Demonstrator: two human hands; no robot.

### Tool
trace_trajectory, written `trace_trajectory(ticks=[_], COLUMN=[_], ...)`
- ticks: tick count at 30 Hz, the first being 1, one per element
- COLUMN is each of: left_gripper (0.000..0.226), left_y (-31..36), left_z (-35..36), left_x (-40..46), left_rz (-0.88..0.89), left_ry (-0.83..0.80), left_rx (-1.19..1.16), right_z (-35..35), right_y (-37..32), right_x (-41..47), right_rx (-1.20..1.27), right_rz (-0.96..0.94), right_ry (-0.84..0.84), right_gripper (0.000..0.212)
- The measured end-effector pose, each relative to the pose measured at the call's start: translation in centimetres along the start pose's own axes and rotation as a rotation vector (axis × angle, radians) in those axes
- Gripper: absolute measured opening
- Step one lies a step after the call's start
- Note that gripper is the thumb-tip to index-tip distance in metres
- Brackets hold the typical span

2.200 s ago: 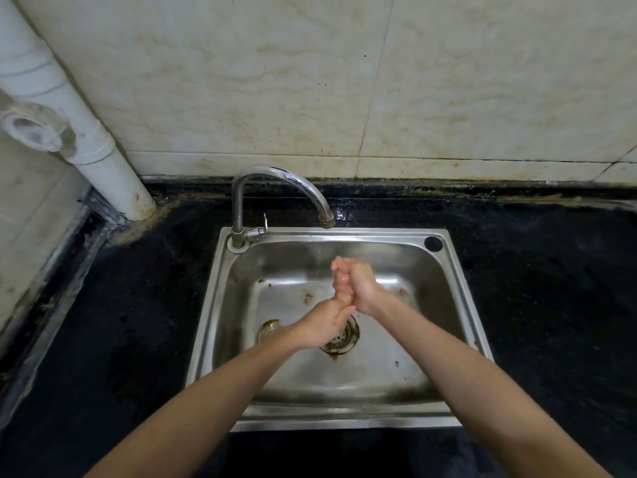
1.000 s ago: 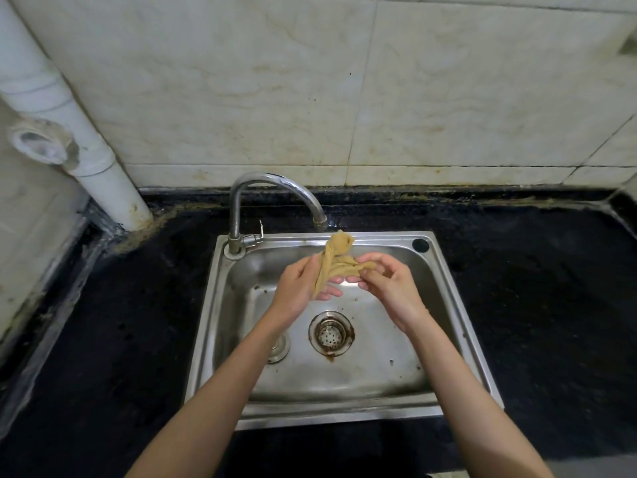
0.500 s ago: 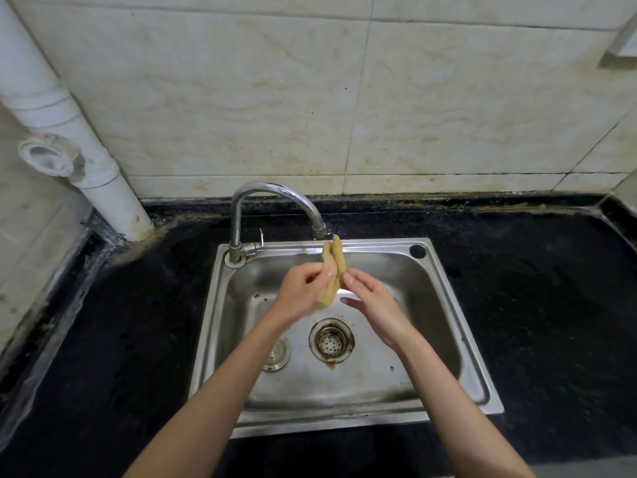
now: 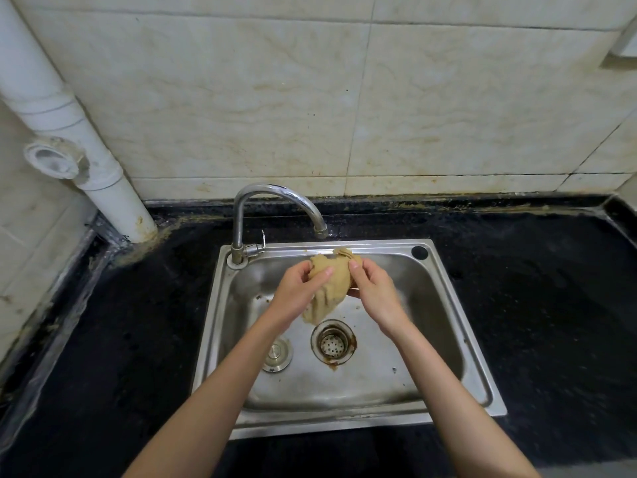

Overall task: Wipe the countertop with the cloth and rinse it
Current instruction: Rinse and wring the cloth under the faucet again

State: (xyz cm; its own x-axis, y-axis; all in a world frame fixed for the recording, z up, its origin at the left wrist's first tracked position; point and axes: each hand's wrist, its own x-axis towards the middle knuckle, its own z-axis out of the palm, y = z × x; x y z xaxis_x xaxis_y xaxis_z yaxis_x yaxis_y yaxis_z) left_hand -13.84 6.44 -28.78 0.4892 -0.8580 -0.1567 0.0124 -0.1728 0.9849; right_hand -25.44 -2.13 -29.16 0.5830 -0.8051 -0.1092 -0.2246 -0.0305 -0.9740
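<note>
A tan cloth (image 4: 331,288) hangs bunched over the steel sink (image 4: 444,305), just below the spout of the curved chrome faucet (image 4: 275,194). My left hand (image 4: 296,291) grips its left side with the thumb across the front. My right hand (image 4: 374,291) pinches its right upper edge. The cloth's lower end droops toward the round drain strainer (image 4: 332,341). I see no water running from the spout. The black countertop (image 4: 534,305) surrounds the sink on all sides.
A loose metal drain plug (image 4: 275,353) lies in the basin left of the strainer. A white pipe (image 4: 86,157) slants down to the counter's back left corner. Stained beige wall tiles (image 4: 344,98) rise behind the counter.
The twisted, wrung cloth has been spread out into a wider bunch between both hands. My right hand, open half a second ago, now pinches the cloth's right edge.
</note>
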Motion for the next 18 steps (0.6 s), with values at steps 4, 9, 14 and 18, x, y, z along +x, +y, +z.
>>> trace_trajectory(ticks=[4, 9, 14, 18], left_gripper=[0.021, 0.022, 0.023, 0.021], left_y=[-0.1, -0.2, -0.4, -0.5], left_z=[0.3, 0.1, -0.2, -0.6], left_x=[0.3, 1.1, 1.6, 1.3], left_rz=[-0.032, 0.031, 0.128, 0.029], left_ry=[-0.023, 0.143, 0.225, 0.190], left_rx=[0.009, 0.139, 0.418, 0.135], right_z=[-0.6, -1.6, -1.8, -1.8], right_y=[-0.3, -0.9, -0.5, -0.2], right_x=[0.4, 0.6, 0.3, 0.1], right_rx=[-0.125, -0.286, 0.165, 0.204], right_rz=[-0.051, -0.081, 0.183, 0.223], right_ry=[0.049, 0.014, -0.034, -0.038], right_gripper=[0.027, 0.025, 0.009, 0.023])
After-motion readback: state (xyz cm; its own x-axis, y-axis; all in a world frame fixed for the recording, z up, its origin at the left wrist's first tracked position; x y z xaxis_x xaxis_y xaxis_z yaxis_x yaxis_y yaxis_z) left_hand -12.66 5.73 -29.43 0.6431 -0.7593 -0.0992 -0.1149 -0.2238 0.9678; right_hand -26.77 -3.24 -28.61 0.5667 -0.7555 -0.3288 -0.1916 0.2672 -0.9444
